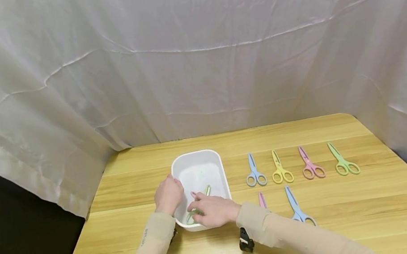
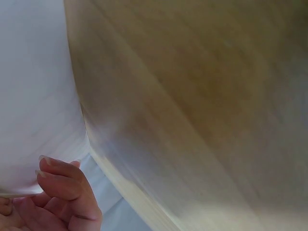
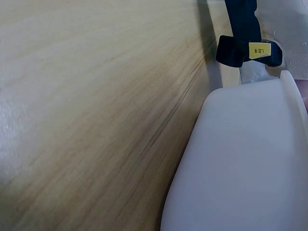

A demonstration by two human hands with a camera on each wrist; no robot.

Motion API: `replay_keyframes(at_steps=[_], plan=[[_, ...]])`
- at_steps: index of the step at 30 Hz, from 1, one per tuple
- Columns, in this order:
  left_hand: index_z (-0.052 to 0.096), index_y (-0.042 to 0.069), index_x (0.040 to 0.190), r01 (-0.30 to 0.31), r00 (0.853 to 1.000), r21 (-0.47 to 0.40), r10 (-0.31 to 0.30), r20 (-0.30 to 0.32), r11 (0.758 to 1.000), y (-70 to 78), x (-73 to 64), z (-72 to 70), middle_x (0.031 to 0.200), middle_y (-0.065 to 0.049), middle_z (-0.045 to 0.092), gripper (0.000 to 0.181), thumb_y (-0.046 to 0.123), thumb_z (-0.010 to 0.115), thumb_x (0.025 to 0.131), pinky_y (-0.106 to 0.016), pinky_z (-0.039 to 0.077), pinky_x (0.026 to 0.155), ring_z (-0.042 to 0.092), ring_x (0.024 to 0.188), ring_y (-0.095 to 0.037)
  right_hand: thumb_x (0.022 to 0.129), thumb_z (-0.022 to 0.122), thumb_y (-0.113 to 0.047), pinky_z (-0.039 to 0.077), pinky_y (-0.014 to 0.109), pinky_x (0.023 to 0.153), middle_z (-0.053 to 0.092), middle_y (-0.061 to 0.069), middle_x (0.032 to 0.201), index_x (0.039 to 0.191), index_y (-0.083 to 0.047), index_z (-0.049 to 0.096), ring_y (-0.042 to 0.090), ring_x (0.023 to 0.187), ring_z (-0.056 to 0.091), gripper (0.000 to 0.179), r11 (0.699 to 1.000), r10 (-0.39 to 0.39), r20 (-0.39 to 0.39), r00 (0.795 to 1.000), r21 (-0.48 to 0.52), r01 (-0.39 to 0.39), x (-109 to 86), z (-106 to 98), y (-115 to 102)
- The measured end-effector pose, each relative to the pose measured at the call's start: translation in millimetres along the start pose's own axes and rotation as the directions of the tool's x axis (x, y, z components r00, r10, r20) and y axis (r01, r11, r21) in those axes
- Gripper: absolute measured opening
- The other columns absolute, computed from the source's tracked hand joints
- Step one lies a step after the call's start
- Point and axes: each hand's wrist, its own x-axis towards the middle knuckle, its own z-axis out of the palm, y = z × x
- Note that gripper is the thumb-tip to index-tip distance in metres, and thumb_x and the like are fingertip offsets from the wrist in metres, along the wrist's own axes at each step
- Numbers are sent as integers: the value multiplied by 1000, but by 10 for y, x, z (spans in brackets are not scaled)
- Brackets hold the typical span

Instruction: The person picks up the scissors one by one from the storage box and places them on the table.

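Note:
In the head view, a white plastic bin [image 1: 211, 169] stands left of the table's middle. My left hand [image 1: 169, 195] grips its left rim; the left wrist view shows curled fingers [image 2: 67, 185] at the edge of the white wall. Reaching in over the near right side, my right hand [image 1: 214, 209] is at a pair of green scissors [image 1: 208, 189] lying in the bin. Part of those scissors is covered by the hand, so whether the fingers pinch them is unclear. A pink scissors handle [image 1: 193, 194] shows beside them. The right wrist view has only the bin's outer wall [image 3: 236, 154].
Right of the bin, a back row holds blue [image 1: 252, 164], yellow [image 1: 277, 161], pink [image 1: 305, 156] and green scissors [image 1: 337, 154]. Nearer lie pink scissors [image 1: 262, 199], partly behind the right sleeve, and blue scissors [image 1: 292, 200]. A grey curtain [image 1: 195, 83] hangs behind the wooden table [image 1: 366, 216].

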Motion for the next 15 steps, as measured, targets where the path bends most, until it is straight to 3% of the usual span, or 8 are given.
replay_keyframes(at_steps=[6, 11, 15], plan=[[50, -11, 137, 5, 1000, -3, -5, 3, 1000, -3, 4, -1, 102, -25, 68, 48, 21, 36, 104, -41, 62, 64, 67, 80, -31, 100, 49, -38, 54, 42, 105, 52, 12, 144, 136, -17, 62, 30, 140, 51, 44, 1000, 11, -22, 1000, 29, -10, -6, 3, -7], [51, -11, 136, 2, 1000, -7, -2, 0, 1000, -3, -2, -1, 102, -26, 69, 48, 21, 35, 104, -42, 62, 64, 68, 82, -33, 99, 49, -43, 52, 44, 109, 47, 14, 152, 134, -17, 63, 32, 142, 49, 46, 998, 25, -31, 999, 51, -23, -17, 9, -8], [51, -11, 135, 1, 1000, -12, -1, -4, 1000, -7, 3, 7, 103, -26, 69, 47, 20, 35, 104, -42, 62, 65, 69, 85, -34, 98, 49, -46, 54, 45, 105, 45, 15, 154, 130, -18, 65, 33, 132, 58, 45, 999, 32, -42, 999, 45, -30, -25, 6, -9]])
